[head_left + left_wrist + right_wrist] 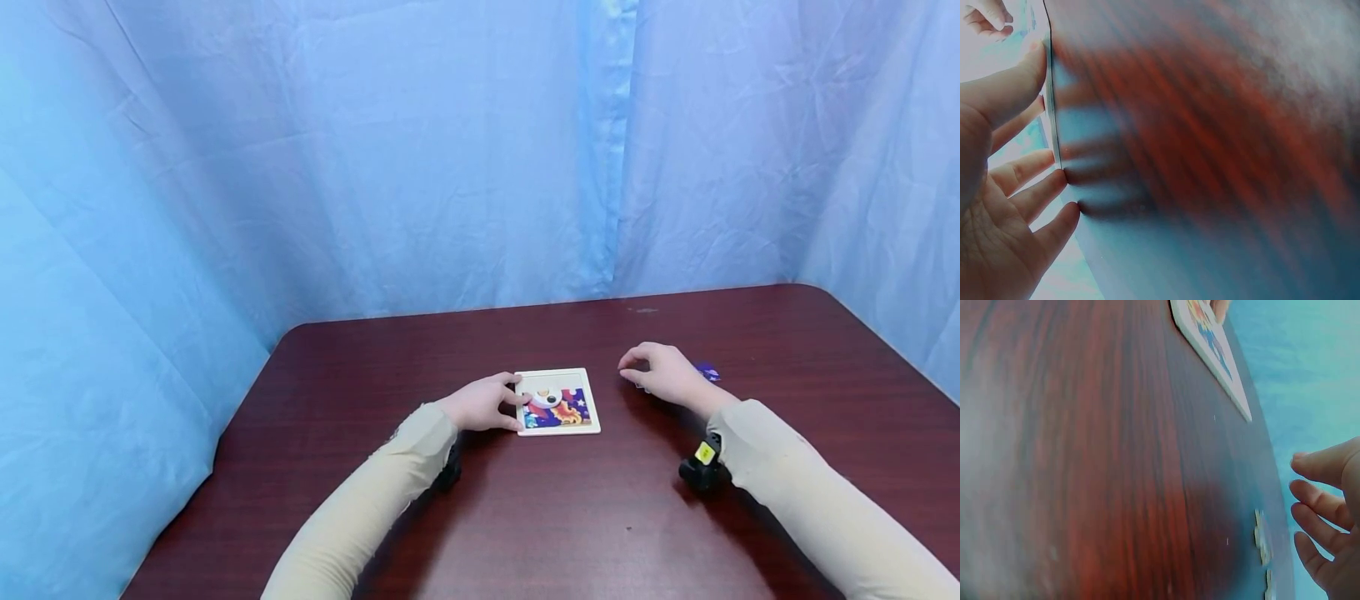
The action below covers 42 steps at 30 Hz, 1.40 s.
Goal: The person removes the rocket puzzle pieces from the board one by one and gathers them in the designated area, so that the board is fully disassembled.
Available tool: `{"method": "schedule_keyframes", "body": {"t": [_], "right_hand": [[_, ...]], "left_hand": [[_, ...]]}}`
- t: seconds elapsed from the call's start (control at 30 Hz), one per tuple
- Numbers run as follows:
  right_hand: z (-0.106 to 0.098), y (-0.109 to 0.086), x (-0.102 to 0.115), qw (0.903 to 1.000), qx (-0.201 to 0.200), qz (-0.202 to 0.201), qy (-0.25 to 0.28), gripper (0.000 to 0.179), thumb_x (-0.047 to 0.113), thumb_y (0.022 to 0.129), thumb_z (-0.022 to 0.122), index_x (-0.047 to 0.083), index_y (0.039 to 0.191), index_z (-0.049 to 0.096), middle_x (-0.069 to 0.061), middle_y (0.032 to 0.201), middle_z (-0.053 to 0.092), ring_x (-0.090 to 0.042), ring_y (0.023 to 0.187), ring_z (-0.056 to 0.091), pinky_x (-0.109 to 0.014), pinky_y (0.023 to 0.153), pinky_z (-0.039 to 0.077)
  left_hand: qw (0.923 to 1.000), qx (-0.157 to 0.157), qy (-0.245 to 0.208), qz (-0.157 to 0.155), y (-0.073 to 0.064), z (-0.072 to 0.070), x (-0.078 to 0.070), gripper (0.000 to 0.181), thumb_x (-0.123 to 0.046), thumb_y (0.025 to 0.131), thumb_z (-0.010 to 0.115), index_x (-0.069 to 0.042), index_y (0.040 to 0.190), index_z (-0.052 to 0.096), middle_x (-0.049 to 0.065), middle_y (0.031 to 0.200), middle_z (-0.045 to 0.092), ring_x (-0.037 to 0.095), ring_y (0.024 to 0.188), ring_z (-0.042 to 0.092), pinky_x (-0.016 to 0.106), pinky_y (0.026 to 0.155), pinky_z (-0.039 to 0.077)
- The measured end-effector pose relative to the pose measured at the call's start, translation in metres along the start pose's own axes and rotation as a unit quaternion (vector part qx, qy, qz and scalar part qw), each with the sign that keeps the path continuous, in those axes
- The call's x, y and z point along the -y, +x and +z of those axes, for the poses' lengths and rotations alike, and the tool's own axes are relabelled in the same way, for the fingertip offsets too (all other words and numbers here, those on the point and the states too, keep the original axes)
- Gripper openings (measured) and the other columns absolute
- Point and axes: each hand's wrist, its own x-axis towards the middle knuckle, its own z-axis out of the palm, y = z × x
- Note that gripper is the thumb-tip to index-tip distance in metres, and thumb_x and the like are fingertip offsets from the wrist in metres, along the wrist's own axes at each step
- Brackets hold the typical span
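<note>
A jigsaw tray (593,406) with a pale rim lies on the table, partly filled with a colourful picture; its upper part shows bare backing. My left hand (486,403) rests at the tray's left edge, fingers spread and fairly straight, some tips over the picture. Off to the tray's right, my right hand (667,375) hovers over the table with bent fingers and a gap between thumb and fingertips. Nothing shows between them. Loose puzzle pieces (1262,540) lie near that hand in the right wrist view. A purple piece (707,372) shows behind the right wrist.
The dark red-brown table (555,517) has rounded far corners. Blue curtains (450,167) hang behind it and at both sides. A black wrist camera (701,473) with a yellow label sits under the right sleeve.
</note>
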Motion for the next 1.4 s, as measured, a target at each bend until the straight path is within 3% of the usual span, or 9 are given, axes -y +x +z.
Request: {"method": "schedule_keyframes", "body": {"t": [0.17,0.67,0.97,1.3,1.4], "right_hand": [[0.006,0.002,0.009,0.9996,-0.013,-0.024,-0.004,0.007,0.011,0.087,0.066,0.007,0.09,0.07,-0.008,0.09,0.067,-0.023,0.083,0.058,-0.047,0.082,0.047],[0.03,0.005,0.032,0.9991,0.005,-0.032,0.027,0.012,0.013,0.085,0.069,0.007,0.096,0.07,-0.005,0.089,0.066,-0.02,0.084,0.059,-0.045,0.083,0.048],[0.046,0.008,0.045,0.9974,0.022,-0.067,-0.013,0.028,0.023,0.082,0.074,0.007,0.105,0.07,-0.006,0.097,0.063,-0.019,0.085,0.055,-0.041,0.081,0.048],[0.049,0.008,0.049,0.9941,0.034,-0.095,-0.039,0.021,0.019,0.083,0.072,0.008,0.101,0.072,-0.007,0.097,0.064,-0.025,0.093,0.057,-0.045,0.086,0.046],[0.049,0.008,0.049,0.994,0.033,-0.097,-0.038,0.019,0.019,0.083,0.072,0.008,0.099,0.073,-0.007,0.097,0.064,-0.026,0.093,0.057,-0.045,0.086,0.045]], "left_hand": [[1.0,0.002,0.009,-0.001,0.0,-0.001,-0.002,0.054,-0.036,0.085,0.069,-0.019,0.134,0.055,0.01,0.15,0.037,0.022,0.137,0.036,0.032,0.109,0.034],[0.9998,0.012,0.001,-0.013,0.0,0.0,0.0,0.057,-0.038,0.085,0.068,-0.022,0.137,0.051,0.008,0.152,0.034,0.021,0.139,0.033,0.033,0.11,0.033],[0.9999,0.012,0.009,-0.003,0.0,-0.001,-0.002,0.056,-0.037,0.086,0.067,-0.02,0.137,0.051,0.01,0.152,0.034,0.022,0.14,0.032,0.033,0.11,0.033],[0.9992,0.015,0.037,-0.006,-0.001,-0.004,-0.01,0.056,-0.037,0.088,0.066,-0.019,0.139,0.05,0.009,0.15,0.037,0.021,0.137,0.037,0.032,0.109,0.034],[0.9989,0.016,0.043,0.006,-0.001,-0.007,-0.016,0.056,-0.038,0.089,0.064,-0.02,0.14,0.048,0.009,0.15,0.037,0.021,0.136,0.038,0.032,0.109,0.034]]}}
